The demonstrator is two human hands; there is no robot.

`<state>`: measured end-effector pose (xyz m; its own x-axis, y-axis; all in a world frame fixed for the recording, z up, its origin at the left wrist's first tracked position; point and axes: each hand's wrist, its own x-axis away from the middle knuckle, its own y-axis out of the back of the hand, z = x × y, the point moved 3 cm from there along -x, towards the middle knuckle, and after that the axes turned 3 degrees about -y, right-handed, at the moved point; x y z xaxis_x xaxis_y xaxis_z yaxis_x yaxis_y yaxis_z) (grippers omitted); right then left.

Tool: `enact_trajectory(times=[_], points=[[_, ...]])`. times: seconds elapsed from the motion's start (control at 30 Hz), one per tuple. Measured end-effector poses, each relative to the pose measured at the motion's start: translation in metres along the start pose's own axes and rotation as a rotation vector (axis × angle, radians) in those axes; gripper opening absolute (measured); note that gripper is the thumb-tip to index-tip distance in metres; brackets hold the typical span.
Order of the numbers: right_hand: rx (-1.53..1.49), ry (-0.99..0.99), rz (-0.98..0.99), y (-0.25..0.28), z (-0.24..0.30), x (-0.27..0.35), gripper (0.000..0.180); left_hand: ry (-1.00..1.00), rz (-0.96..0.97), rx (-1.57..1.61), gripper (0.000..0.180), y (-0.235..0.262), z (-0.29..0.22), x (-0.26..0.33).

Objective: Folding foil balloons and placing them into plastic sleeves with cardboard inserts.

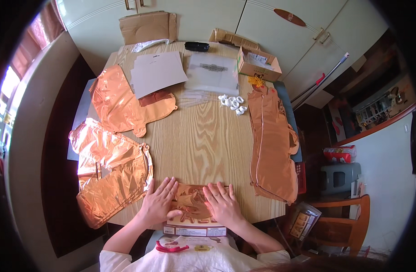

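Note:
A flat pack of folded rose-gold foil balloons [193, 204] lies at the near edge of the wooden table [203, 136]. My left hand [159, 201] rests flat on its left side, fingers spread. My right hand [222, 204] presses flat on its right side. Neither hand grips it. The pack's white card end [195, 230] hangs over the table edge toward me.
Flat rose-gold foil balloons lie at the left [112, 177], upper left [126, 102] and right [273, 145]. White sheets [155, 72], a clear bag [212, 72], white clips [233, 103], a cardboard box [257, 63] and a black object [196, 46] sit at the far end. A wooden chair [348, 217] stands right.

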<state>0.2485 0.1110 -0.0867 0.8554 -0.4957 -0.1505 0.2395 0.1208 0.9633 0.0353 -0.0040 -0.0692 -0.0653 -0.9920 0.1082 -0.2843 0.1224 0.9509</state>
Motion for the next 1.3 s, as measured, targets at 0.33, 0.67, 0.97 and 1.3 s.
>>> enact_trajectory(times=[0.33, 0.67, 0.97, 1.3], points=[[-0.003, -0.005, 0.004, 0.002, 0.001, -0.002, 0.049, -0.239, -0.182, 0.011, 0.057, 0.008, -0.031, -0.068], [-0.013, 0.039, 0.043, -0.006, -0.013, 0.003, 0.067, -0.393, -0.097, -0.149, 0.068, -0.013, -0.033, -0.068], [0.082, 0.015, 0.276, 0.003, -0.018, 0.0, 0.108, -0.474, -0.038, -0.14, 0.093, -0.01, -0.033, -0.064], [-0.074, 0.298, 0.027, 0.034, 0.038, 0.064, 0.079, -0.626, 0.046, -0.176, 0.066, -0.006, -0.038, -0.064]])
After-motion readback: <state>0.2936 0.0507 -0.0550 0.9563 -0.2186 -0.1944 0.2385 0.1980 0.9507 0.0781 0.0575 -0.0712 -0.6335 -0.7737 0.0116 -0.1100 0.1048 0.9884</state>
